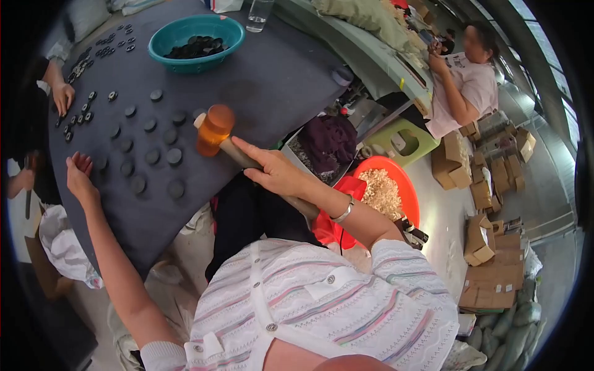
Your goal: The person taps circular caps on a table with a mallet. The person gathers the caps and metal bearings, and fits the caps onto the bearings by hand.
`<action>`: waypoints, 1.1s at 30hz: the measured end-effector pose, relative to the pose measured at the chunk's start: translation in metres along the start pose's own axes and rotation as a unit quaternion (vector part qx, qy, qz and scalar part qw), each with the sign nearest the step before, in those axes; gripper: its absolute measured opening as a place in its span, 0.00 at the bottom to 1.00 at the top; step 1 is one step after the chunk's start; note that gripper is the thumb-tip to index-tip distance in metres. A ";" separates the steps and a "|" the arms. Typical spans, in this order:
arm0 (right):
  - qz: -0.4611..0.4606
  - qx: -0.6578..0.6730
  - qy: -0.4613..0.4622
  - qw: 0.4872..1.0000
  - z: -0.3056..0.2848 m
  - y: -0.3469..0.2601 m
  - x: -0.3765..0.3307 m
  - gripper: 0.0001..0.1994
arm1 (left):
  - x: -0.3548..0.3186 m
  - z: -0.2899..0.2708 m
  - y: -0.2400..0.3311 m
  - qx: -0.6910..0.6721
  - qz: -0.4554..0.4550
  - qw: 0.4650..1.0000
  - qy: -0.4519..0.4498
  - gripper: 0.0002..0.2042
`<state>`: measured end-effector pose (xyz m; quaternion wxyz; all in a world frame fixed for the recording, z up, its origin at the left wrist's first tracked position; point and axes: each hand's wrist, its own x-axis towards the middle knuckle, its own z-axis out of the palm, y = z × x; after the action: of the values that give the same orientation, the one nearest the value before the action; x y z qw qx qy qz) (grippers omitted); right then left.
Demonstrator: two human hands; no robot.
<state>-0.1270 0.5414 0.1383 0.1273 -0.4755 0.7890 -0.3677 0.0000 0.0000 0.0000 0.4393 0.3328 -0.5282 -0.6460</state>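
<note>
Mallet [215,131] with orange head is gripped by the right hand [276,174], fingers closed round the wooden handle, head raised just over the dark surface [272,86], near its edge. Left hand [79,176] rests open, fingers spread, on the surface beside rows of dark discs [150,139], laid apart, perhaps to be struck singly. Beyond the discs: teal bowl [197,38] of more pieces. A second person's hand [63,98] works at the far left rows.
</note>
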 end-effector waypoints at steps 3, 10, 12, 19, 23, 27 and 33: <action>-0.043 -0.064 0.048 0.996 0.005 -0.011 0.001 0.37 | -0.052 0.034 0.052 -0.027 0.018 0.998 0.051 0.20; -0.051 0.023 0.008 0.998 -0.002 -0.040 0.020 0.34 | -0.112 0.065 0.087 0.039 0.081 0.996 0.027 0.23; -0.077 -0.038 -0.007 0.996 0.002 -0.040 0.033 0.34 | -0.106 0.067 0.085 0.045 0.056 0.997 0.032 0.24; -0.099 -0.081 -0.036 0.991 0.020 -0.060 0.051 0.35 | -0.101 0.048 0.086 0.016 0.056 0.997 0.050 0.24; -0.153 -0.042 0.015 0.987 0.013 -0.060 0.053 0.35 | -0.099 0.048 0.081 0.008 0.069 0.996 0.052 0.24; -0.105 -0.095 -0.038 0.989 0.033 -0.058 0.048 0.36 | -0.095 0.047 0.080 0.014 0.061 0.996 0.058 0.23; -0.133 -0.027 -0.003 0.991 0.018 -0.063 0.060 0.34 | -0.096 0.046 0.079 0.018 0.063 0.997 0.049 0.24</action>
<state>-0.1068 0.4648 0.1792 0.0661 -0.5807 0.7280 -0.3583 0.0133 0.1017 0.0842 0.4984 0.3382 -0.5376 -0.5901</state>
